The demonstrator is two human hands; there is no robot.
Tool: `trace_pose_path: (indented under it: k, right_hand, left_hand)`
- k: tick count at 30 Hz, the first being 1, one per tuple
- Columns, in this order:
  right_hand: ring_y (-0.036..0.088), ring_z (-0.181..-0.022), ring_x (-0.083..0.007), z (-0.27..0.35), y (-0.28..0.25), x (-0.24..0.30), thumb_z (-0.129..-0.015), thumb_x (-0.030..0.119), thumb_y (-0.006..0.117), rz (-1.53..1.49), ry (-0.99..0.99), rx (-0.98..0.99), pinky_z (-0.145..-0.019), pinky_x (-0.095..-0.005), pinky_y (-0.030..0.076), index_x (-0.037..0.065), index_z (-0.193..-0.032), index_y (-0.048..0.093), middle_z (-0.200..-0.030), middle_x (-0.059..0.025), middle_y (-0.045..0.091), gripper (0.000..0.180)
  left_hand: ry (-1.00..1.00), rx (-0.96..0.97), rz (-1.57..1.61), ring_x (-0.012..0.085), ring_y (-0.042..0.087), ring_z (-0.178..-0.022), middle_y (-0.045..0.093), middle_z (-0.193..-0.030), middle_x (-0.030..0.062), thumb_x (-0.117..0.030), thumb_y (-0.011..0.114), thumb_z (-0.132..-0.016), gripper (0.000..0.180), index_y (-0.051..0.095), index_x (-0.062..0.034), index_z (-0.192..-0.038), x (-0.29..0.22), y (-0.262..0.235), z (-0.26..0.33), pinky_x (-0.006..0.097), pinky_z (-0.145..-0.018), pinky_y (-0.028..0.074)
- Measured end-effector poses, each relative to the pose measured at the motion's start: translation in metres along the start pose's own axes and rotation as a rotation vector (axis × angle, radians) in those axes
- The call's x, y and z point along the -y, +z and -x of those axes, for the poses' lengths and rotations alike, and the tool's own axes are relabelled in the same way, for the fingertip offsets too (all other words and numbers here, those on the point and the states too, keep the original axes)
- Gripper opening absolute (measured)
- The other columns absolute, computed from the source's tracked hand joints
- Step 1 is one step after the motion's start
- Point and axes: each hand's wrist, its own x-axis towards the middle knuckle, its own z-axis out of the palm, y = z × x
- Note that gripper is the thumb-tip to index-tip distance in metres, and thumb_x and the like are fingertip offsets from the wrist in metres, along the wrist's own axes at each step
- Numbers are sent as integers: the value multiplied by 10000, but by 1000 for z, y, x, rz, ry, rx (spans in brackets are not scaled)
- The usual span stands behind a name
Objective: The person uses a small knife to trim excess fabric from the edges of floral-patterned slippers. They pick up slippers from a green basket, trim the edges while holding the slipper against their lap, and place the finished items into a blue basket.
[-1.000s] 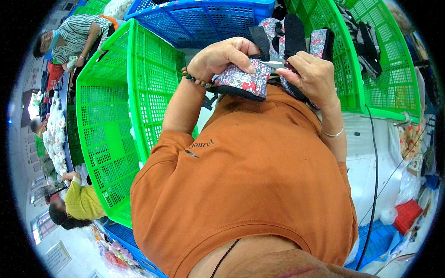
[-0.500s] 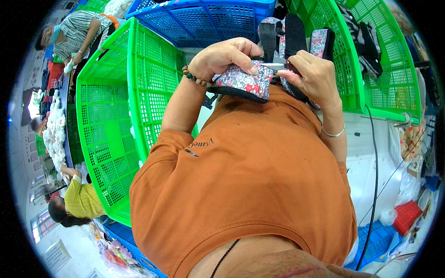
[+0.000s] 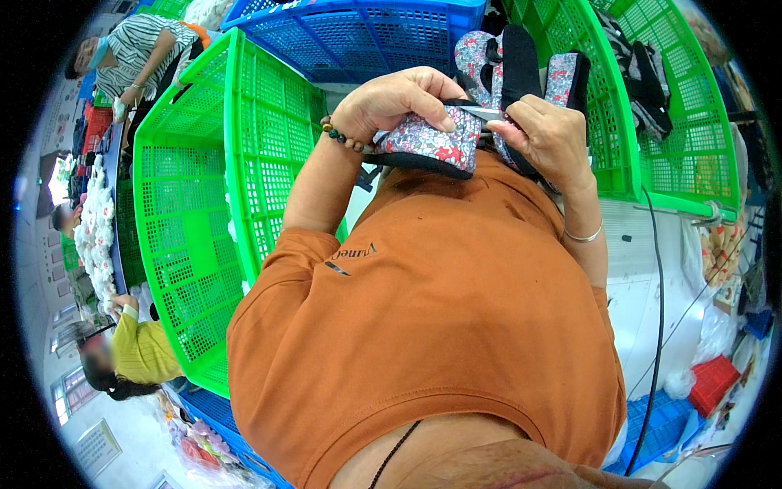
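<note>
Looks like a small factory/sewing workshop: stacked green crates (image 3: 204,204) & blue crates (image 3: 358,37), floral fabric slippers (image 3: 521,73) piled in one, co-workers (image 3: 138,350) seated at a long bench (image 3: 114,244) w/ white goods (image 3: 96,236).

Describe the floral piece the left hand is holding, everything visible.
The floral fabric piece looks like padded cloth, grey-white with small red and dark flowers, edged by a black band along its lower side. It lies roughly level above the orange shirt. The left hand grips it from above; the right hand meets its right end, holding a slim metal tool there.
</note>
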Motion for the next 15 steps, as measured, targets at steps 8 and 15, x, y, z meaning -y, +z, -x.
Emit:
trace_pose_path:
  k: [8,15]
  right_hand:
    - [539,-526,-261,0,-11,-10,-831,368,631,44,262,-125,-449,-331,403,73,-681,568,-610,-85,528,337]
    - [549,-530,-214,-1,-22,6,-776,400,660,8,-1,64,-457,-309,421,72,-740,596,-648,-47,533,336]
  left_hand:
    - [-9,-40,-115,88,628,-648,680,-828,75,-38,683,-711,251,632,52,-940,0,1,1,216,-623,514]
    - [63,-213,-499,41,517,-668,616,-741,-19,-144,774,-700,252,655,3,-868,6,21,5,194,-611,407]
